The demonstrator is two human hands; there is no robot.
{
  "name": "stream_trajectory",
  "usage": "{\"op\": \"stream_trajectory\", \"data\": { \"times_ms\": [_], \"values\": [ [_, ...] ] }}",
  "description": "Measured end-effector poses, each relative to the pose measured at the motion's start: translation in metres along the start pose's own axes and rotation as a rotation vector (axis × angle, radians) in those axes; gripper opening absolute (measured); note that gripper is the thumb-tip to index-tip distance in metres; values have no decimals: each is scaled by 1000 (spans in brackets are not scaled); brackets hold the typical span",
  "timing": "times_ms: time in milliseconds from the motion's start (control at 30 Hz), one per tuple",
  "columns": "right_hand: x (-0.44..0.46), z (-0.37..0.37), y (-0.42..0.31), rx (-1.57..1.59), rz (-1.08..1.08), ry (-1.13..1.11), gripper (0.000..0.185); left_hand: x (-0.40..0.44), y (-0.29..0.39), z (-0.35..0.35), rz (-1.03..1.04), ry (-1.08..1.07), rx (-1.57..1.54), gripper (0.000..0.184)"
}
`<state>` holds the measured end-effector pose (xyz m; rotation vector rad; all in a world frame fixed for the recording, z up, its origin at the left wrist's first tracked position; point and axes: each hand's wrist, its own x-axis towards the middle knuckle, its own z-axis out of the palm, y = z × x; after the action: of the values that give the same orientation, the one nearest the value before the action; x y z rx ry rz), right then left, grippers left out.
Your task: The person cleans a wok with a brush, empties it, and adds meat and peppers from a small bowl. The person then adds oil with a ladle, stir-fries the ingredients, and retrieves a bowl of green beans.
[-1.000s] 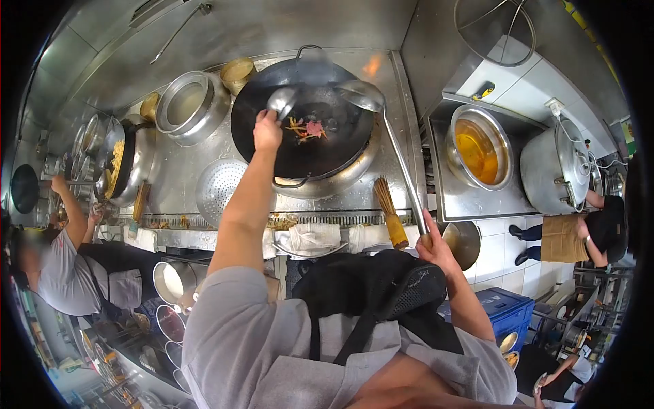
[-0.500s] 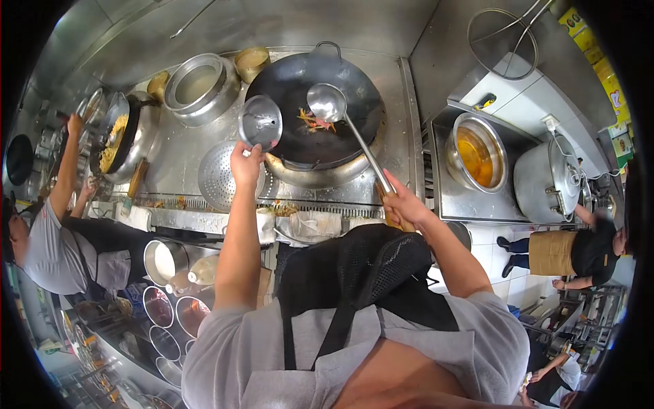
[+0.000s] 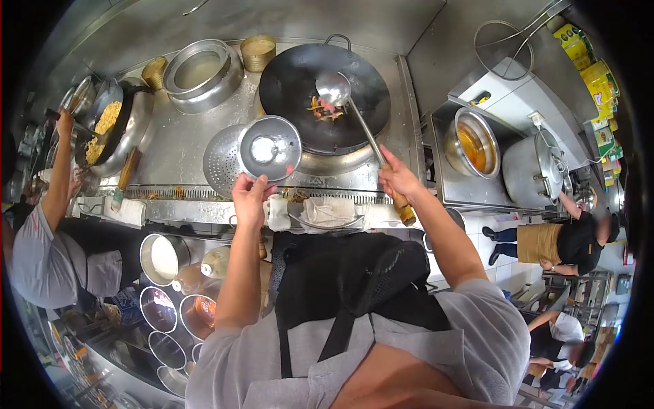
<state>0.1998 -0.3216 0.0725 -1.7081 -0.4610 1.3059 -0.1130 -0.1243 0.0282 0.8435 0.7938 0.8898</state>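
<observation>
My left hand [image 3: 250, 196] grips the near rim of a metal bowl [image 3: 267, 144]. The bowl's shiny inside faces up, and one small reddish piece clings near its right edge. Closed around the handle of a long ladle [image 3: 368, 134] is my right hand [image 3: 399, 178]. The ladle's round head is over the black wok [image 3: 361, 75], just above a small heap of red and yellow food strips [image 3: 325, 110]. Partly behind the metal bowl, a perforated strainer [image 3: 219, 163] lies on the steel stove top.
A lidless metal pot [image 3: 228, 87] and a brass-coloured tin [image 3: 258, 56] stand behind. On the right are a pot of orange liquid [image 3: 494, 140] and a large lidded pot [image 3: 524, 170]. A co-worker [image 3: 44, 252] works at another wok on the left. Folded cloths [image 3: 330, 211] line the front edge.
The metal bowl has moved back from the wok's left edge toward me and turned from tilted to more level. The ladle stays over the food in the wok.
</observation>
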Motion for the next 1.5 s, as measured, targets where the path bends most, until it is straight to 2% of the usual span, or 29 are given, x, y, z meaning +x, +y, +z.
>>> {"op": "stream_trajectory", "data": {
  "times_ms": [200, 267, 300, 400, 433, 467, 533, 600, 667, 800, 867, 933, 1000, 1067, 1100, 1133, 1200, 1267, 1300, 1333, 1433, 1467, 1500],
  "values": [
    [-25, 29, 0, 124, 14, -3, 78, 9, 0, -3, -83, -54, -80, 17],
    [-15, 17, 2, 188, 3, 9, 78, 18, -9, -7, -72, -130, -70, 6],
    [-14, 14, 2, 38, -20, 39, 78, 19, -8, -7, -73, -139, -52, 6],
    [-10, 20, 8, 46, -131, 165, 79, 19, -1, -5, -47, -124, -28, 16],
    [-4, 25, 10, -77, -132, 252, 82, 22, 0, -7, -52, -108, 11, 15],
    [1, 32, 13, -63, -138, 262, 82, 26, 0, -8, -49, -124, 21, 15],
    [7, 42, 16, -325, -75, 358, 84, 31, 5, -7, -19, -109, 8, 14],
    [-2, 36, 16, -321, -63, 319, 84, 37, 13, -3, 19, -126, 13, 14],
    [-32, 32, 7, -428, -51, 128, 84, 41, 24, -5, 86, -84, -1, 15],
    [-80, 23, 28, -908, -258, 135, 83, 51, 49, -12, 188, -58, 44, 14],
    [-79, 20, 42, -901, -277, 121, 81, 67, 59, 3, 219, -61, 90, 13],
    [-58, 6, 54, -1045, -131, 201, 81, 103, 61, 27, 338, -163, 214, 13],
    [-62, 1, 42, -954, -158, 197, 80, 132, 66, 70, 392, -113, 570, 15],
    [-86, 6, 24, -842, -90, 228, 81, 171, 44, 97, 1063, -45, 1131, 16],
    [-93, -5, 34, -783, -46, 216, 81, 191, 17, 105, 1052, -19, 1157, 15],
    [-102, -17, 52, -857, -178, 256, 81, 197, -5, 113, 900, 27, 1273, 19],
    [-136, -27, 45, -844, -105, 238, 80, 214, -40, 109, 449, -135, 1603, 28],
    [-152, -40, 33, -913, 14, 200, 80, 210, -35, 119, 390, -234, 1637, 28],
    [-146, -60, 53, -931, -110, 203, 80, 202, -26, 129, 509, -225, 1582, 24],
    [-139, -73, 53, -934, -127, 181, 80, 204, -22, 135, 504, -198, 1594, 24],
    [-105, -102, 54, -1036, -174, 148, 79, 204, -5, 145, 738, -23, 1403, 14],
    [-93, -110, 56, -1034, -184, 106, 79, 195, -4, 148, 880, -42, 1380, 15],
    [-81, -112, 54, -1013, -230, 99, 80, 185, -10, 146, 896, -98, 1390, 15]
  ]
}}
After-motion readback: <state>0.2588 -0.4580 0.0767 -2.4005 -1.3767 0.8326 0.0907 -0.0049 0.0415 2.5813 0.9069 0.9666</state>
